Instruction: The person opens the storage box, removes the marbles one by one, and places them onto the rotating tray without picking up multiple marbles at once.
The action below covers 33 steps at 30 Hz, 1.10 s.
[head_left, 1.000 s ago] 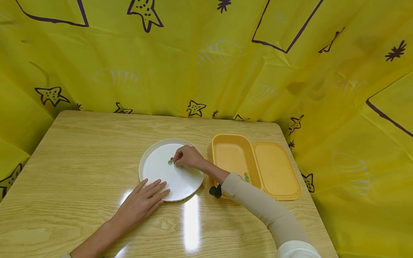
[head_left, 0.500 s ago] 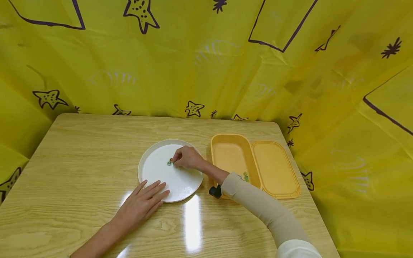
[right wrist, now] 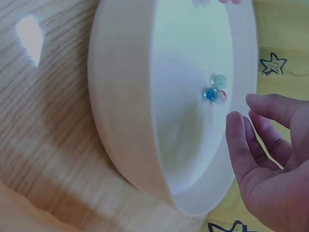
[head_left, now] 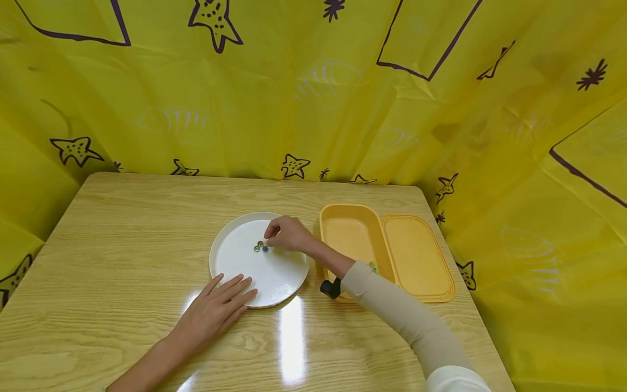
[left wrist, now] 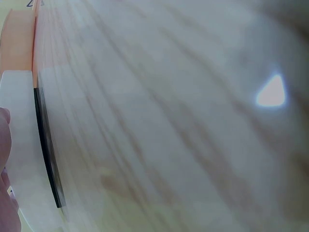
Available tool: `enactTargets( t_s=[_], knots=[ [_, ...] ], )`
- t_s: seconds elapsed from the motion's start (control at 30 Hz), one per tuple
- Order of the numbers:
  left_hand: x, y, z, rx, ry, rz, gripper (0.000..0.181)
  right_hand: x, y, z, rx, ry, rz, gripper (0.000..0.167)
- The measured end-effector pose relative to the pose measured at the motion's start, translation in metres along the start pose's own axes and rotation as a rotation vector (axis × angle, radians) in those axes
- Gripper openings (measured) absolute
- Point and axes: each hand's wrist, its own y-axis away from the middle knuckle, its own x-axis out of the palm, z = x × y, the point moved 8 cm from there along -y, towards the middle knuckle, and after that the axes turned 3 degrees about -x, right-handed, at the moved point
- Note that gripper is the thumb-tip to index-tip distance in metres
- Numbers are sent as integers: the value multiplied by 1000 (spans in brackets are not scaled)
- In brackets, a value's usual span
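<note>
Three marbles sit close together on a round white tray point(head_left: 235, 272): a blue marble point(head_left: 265, 249), a green marble point(head_left: 257, 248) and an amber marble point(head_left: 260, 243). My right hand point(head_left: 288, 234) hovers just right of them. In the right wrist view its thumb and fingers stand apart, holding nothing, and the blue marble point(right wrist: 210, 94) lies away from the fingertips. With straight, spread fingers, my left hand point(head_left: 213, 305) rests on the tray's near left rim. The left wrist view catches only part of those fingers at its left edge.
Right of the tray stands an orange box point(head_left: 345, 228) with green marbles point(head_left: 373, 266) inside, partly hidden by the right forearm. Its orange lid point(head_left: 421, 258) lies beside it. A yellow patterned curtain point(head_left: 254, 109) borders the wooden table point(head_left: 137, 234) at the back and sides.
My right hand's fingers have let go of the blue marble and lifted slightly up and right. The blue marble now shows beside the other two. The left hand keeps its place.
</note>
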Motion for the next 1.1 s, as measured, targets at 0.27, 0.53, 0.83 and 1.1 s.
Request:
enactTargets(
  t_s=[0.27,0.53,0.83,1.1],
  knots=[
    [1,0,0,-2,9,4,51,-21,9,4,-41,-13,-14,11],
    [2,1,0,-7,9,13,51,-45,24,3,-70,-67,-31,23],
    [2,1,-2,-2,19,-3,50,-72,52,-15,-65,-63,-53,25],
    [3,2,1,-9,-2,16,52,-87,81,-39,-68,-40,-77,19]
  ],
)
